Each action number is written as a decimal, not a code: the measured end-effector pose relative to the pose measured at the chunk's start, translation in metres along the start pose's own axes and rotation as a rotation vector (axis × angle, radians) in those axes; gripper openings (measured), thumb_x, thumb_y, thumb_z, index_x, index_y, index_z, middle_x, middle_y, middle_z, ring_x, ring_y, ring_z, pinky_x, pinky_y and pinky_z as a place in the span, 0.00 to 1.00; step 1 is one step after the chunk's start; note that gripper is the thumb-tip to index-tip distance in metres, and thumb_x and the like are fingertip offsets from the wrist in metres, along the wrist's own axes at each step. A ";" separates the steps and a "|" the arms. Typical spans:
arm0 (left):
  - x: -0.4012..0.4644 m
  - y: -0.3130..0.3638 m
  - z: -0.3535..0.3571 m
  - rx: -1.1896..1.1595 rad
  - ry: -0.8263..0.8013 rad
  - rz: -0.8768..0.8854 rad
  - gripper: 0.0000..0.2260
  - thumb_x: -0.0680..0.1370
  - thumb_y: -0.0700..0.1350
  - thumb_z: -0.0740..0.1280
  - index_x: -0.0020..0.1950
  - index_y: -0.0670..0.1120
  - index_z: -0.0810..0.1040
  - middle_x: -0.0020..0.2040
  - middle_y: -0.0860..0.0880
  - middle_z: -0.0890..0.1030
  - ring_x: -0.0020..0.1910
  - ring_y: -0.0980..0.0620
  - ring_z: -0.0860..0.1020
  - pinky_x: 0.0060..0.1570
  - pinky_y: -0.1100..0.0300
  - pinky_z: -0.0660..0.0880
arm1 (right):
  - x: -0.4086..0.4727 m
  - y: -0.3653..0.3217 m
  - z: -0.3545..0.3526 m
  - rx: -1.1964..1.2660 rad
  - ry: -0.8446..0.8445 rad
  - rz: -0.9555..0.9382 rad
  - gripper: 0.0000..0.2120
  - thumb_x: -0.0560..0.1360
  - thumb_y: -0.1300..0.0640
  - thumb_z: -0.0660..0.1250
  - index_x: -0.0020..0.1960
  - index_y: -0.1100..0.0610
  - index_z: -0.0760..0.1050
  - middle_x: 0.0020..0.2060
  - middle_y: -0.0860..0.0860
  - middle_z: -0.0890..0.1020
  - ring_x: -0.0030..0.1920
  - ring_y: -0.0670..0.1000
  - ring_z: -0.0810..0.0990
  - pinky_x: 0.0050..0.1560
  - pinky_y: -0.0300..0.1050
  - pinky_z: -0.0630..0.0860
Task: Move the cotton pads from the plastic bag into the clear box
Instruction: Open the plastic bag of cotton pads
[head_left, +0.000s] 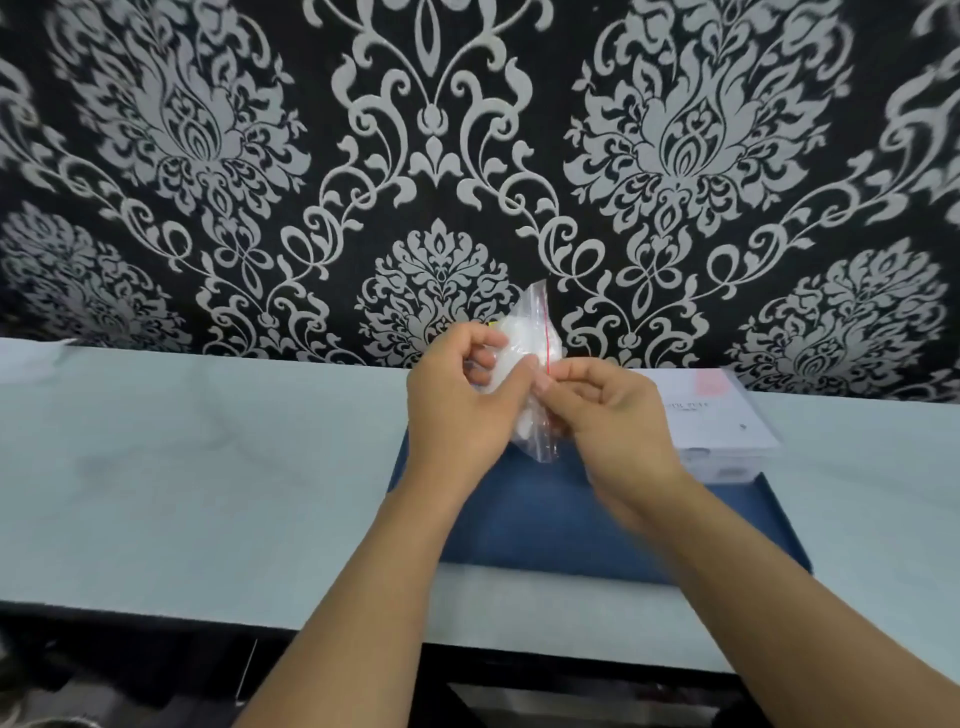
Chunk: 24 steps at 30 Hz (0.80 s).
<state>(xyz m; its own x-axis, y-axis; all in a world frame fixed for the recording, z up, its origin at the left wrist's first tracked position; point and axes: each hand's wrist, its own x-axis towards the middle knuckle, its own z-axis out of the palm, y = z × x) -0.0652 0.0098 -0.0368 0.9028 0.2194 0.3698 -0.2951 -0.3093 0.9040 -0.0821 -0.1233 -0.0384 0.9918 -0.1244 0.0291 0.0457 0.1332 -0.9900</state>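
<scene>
Both hands are holding a small clear plastic zip bag (530, 332) in the air just above the centre of the view, over the far edge of a dark blue mat (545, 519). The left hand (462, 410) is gripping the bag from its nine o'clock side, fingers curled round the plastic with the thumb lying across the front. The right hand (608, 415) is coming in from three o'clock, its thumb and forefinger pinching the bag's edge beside the thin red zip line (548, 338), which is running nearly upright. White cotton pads (511, 364) are showing through the plastic, bunched inside the bag between the two hands; how many there are is too blurred to tell. The bag's upper corner is sticking up toward twelve o'clock against the black and silver damask wallpaper (436, 156). The clear box (722, 436) is sitting at about three o'clock from the hands, on the pale table (208, 467) just at the mat's far right corner, well apart from the bag. It is looking closed, with a flat lid carrying what may be a pinkish label, though the print is not readable. Both forearms are reaching in from six o'clock.
</scene>
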 end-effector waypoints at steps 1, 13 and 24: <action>-0.002 0.001 0.004 0.006 -0.018 0.019 0.10 0.74 0.45 0.76 0.52 0.48 0.80 0.46 0.51 0.81 0.43 0.53 0.78 0.44 0.66 0.76 | -0.001 -0.004 -0.002 0.078 -0.016 0.065 0.05 0.77 0.63 0.72 0.51 0.65 0.81 0.39 0.59 0.86 0.37 0.52 0.82 0.42 0.45 0.81; -0.013 0.009 0.017 0.117 -0.150 0.109 0.03 0.73 0.41 0.74 0.42 0.50 0.85 0.39 0.52 0.83 0.38 0.54 0.79 0.39 0.68 0.76 | -0.002 -0.017 -0.029 0.059 -0.086 0.243 0.03 0.78 0.65 0.68 0.48 0.66 0.80 0.38 0.58 0.85 0.37 0.51 0.85 0.40 0.44 0.84; -0.019 0.007 0.025 0.076 -0.114 -0.012 0.02 0.74 0.44 0.76 0.41 0.47 0.88 0.33 0.53 0.85 0.33 0.58 0.84 0.39 0.59 0.82 | -0.002 -0.013 -0.026 -0.010 -0.107 0.159 0.11 0.70 0.75 0.73 0.47 0.63 0.77 0.36 0.59 0.84 0.34 0.52 0.85 0.39 0.41 0.83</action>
<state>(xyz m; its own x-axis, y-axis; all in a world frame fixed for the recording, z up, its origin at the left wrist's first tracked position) -0.0771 -0.0194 -0.0426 0.9373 0.1180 0.3278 -0.2631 -0.3773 0.8880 -0.0880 -0.1504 -0.0289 0.9935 0.0031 -0.1136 -0.1130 0.1326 -0.9847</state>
